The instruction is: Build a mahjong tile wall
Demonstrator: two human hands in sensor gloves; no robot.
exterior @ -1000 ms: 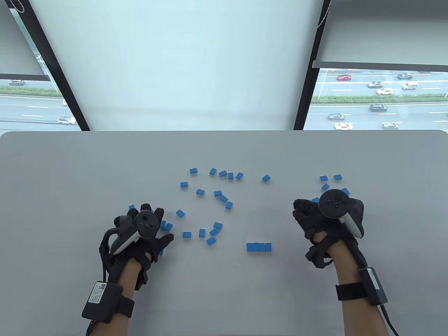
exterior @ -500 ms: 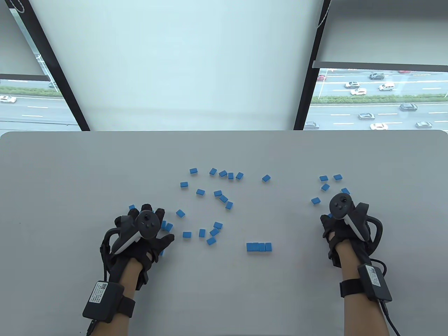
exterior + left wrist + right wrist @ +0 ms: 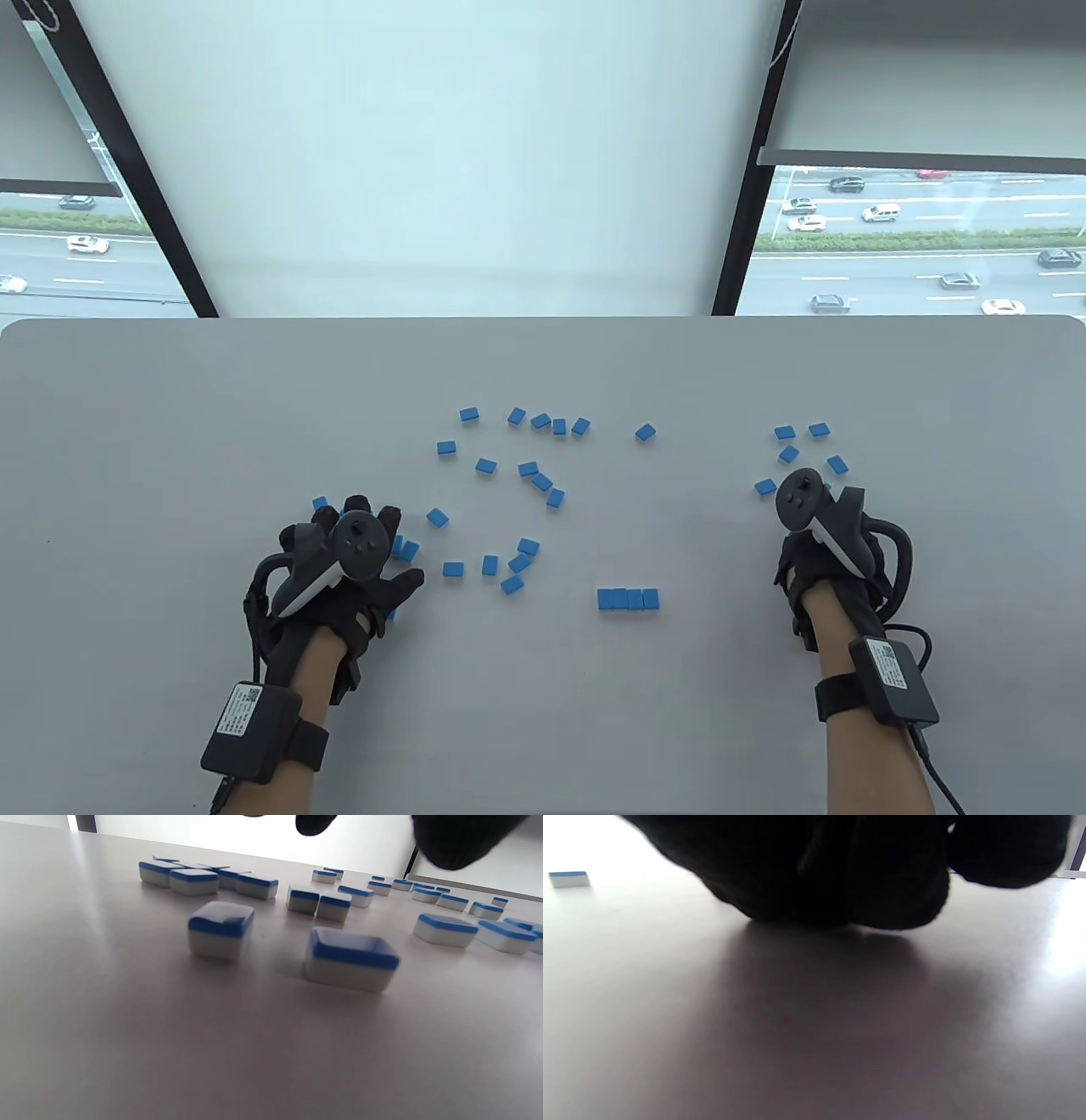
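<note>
Both hands in black knit gloves, bare forearms. Left hand (image 3: 339, 586) and right hand (image 3: 827, 564) each carry a dark tracker with white handle. Black wrist boxes, white labels, black cables.

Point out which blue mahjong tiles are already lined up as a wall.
The row of tiles near the table's front centre: they touch side by side in a straight line, while all the others lie scattered and skewed.

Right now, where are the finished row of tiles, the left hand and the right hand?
row of tiles (image 3: 628, 599): table view, middle of its blue top.
left hand (image 3: 348, 586): table view, glove back.
right hand (image 3: 827, 573): table view, glove back.
</note>
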